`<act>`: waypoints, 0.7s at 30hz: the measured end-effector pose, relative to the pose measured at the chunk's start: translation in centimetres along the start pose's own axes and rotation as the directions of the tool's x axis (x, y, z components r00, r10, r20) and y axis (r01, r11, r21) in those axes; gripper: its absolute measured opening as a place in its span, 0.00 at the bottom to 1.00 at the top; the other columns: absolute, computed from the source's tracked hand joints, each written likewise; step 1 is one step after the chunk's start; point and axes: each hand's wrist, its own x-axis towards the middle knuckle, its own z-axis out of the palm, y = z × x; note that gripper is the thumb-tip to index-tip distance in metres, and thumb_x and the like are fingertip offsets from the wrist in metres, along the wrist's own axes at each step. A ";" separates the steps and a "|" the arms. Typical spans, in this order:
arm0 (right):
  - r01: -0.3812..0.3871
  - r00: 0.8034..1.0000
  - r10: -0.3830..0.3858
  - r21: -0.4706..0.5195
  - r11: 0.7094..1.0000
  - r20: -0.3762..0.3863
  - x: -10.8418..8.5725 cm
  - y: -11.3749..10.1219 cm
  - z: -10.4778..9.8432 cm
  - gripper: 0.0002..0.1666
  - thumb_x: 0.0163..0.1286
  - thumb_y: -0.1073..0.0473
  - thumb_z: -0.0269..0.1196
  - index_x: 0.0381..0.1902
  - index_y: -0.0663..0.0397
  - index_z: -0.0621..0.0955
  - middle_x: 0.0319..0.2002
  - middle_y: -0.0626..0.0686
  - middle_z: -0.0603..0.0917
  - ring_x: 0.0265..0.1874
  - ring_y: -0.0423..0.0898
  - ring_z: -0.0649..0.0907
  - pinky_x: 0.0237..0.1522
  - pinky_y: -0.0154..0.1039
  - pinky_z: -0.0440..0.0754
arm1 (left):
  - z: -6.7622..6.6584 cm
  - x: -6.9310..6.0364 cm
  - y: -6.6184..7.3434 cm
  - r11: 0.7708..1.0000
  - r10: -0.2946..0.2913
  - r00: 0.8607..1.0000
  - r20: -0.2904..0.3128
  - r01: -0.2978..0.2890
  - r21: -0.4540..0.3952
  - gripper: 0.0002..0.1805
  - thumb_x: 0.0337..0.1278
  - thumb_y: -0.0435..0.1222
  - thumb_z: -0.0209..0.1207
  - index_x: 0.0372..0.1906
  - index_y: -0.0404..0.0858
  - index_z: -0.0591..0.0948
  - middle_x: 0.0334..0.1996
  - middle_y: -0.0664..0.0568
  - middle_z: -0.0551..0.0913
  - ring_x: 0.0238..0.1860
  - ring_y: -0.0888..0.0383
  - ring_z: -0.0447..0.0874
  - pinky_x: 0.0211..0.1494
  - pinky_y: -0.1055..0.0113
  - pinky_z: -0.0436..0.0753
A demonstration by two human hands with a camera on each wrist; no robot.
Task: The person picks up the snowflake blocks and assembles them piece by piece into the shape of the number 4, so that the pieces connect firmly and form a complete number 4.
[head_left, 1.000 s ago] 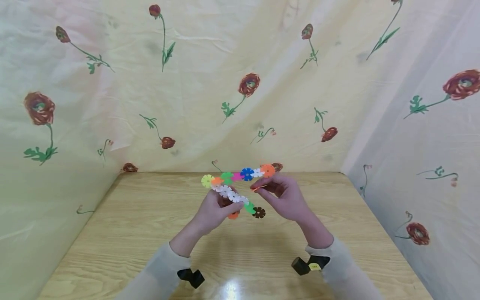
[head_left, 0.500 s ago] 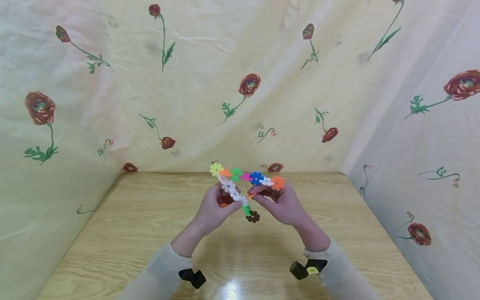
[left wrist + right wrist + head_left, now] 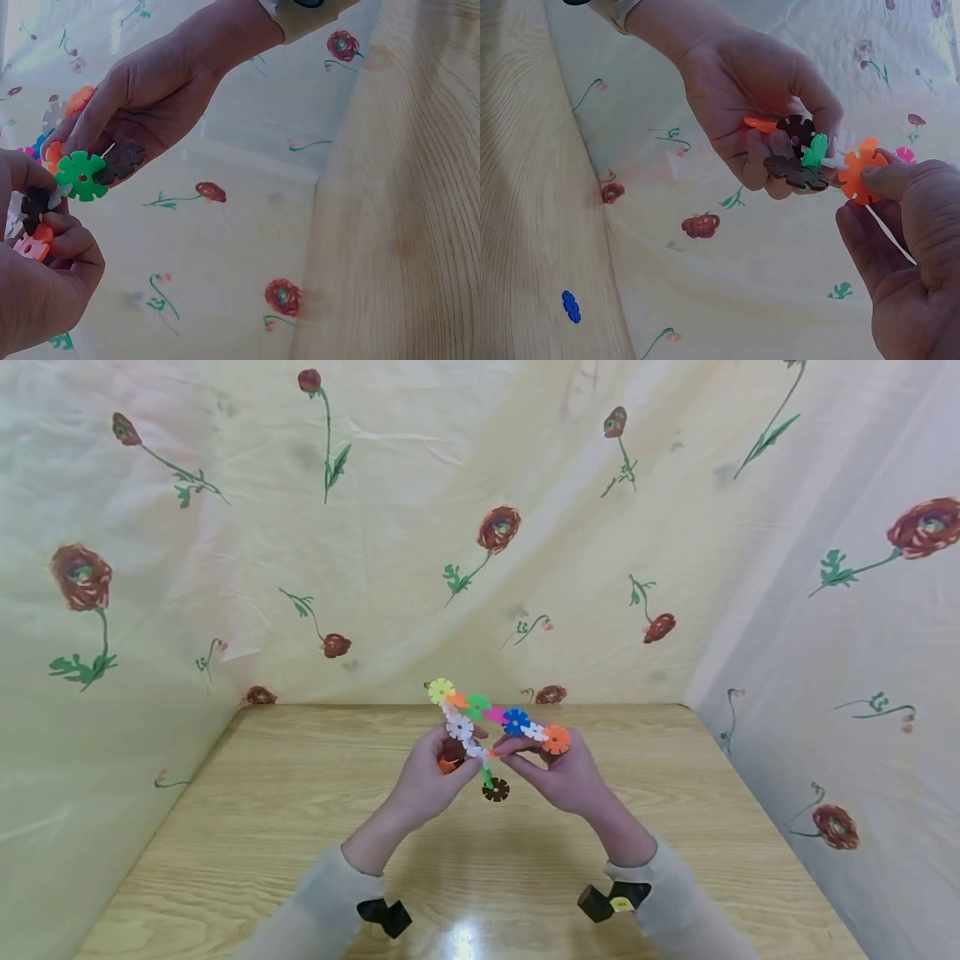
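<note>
In the head view my left hand point(image 3: 431, 777) grips a chain of interlocking notched plastic discs, with white discs point(image 3: 460, 727) running up to a yellow disc point(image 3: 441, 692). From there a second arm slants right through green, pink and blue point(image 3: 515, 722) to an orange end disc point(image 3: 556, 739). A green and a brown disc point(image 3: 496, 790) hang below the left fingertips. My right hand point(image 3: 562, 777) pinches another orange disc point(image 3: 862, 176) edge-on against the chain near the white discs. Whether it has slotted in is hidden. A dark and an orange disc point(image 3: 34, 244) sit in the left hand's curled fingers.
Both hands are held above a wooden table point(image 3: 285, 860). A blue piece point(image 3: 571, 307) lies on the table in the right wrist view. Floral cloth point(image 3: 390, 543) encloses the back and sides. Each wrist carries a small black camera point(image 3: 386, 916).
The right hand has brought its orange disc left to the white part of the chain. The chain has turned, its yellow end rising to the right and its orange end dropping.
</note>
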 end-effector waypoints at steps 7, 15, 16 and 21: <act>0.038 0.999 -0.039 -0.166 0.985 -0.001 -0.2 0.2 0.1 0.14 0.65 0.77 0.71 0.41 0.55 0.92 0.39 0.56 0.93 0.35 0.39 0.86 0.27 0.33 0.74 | 0.0 0.1 -0.1 0.999 -0.006 1.000 0.016 0.007 -0.039 0.20 0.67 0.27 0.61 0.61 0.27 0.77 0.51 0.34 0.84 0.43 0.59 0.83 0.46 0.75 0.84; 0.068 0.998 -0.068 -0.164 0.984 0.003 -0.3 0.5 0.2 0.15 0.63 0.79 0.71 0.41 0.57 0.92 0.39 0.57 0.93 0.41 0.41 0.90 0.38 0.30 0.83 | 0.0 0.1 -0.2 0.999 -0.008 1.000 0.025 0.009 -0.052 0.20 0.63 0.27 0.61 0.60 0.28 0.77 0.48 0.35 0.85 0.37 0.61 0.80 0.38 0.75 0.81; 0.069 0.998 -0.070 -0.159 0.985 0.004 -0.4 0.5 0.2 0.15 0.62 0.80 0.71 0.41 0.58 0.92 0.39 0.58 0.93 0.42 0.41 0.90 0.40 0.30 0.84 | 0.0 0.1 -0.2 0.998 -0.011 1.000 0.026 0.012 -0.062 0.20 0.63 0.26 0.61 0.59 0.28 0.77 0.47 0.36 0.84 0.37 0.61 0.80 0.37 0.75 0.81; 0.085 0.996 -0.088 -0.182 0.980 -0.007 -0.4 0.6 0.4 0.15 0.61 0.81 0.71 0.40 0.61 0.92 0.38 0.60 0.93 0.43 0.40 0.91 0.47 0.29 0.86 | 0.0 0.1 -0.2 0.996 -0.012 1.000 0.025 0.015 -0.085 0.20 0.61 0.26 0.60 0.58 0.27 0.76 0.45 0.39 0.83 0.34 0.63 0.78 0.35 0.75 0.78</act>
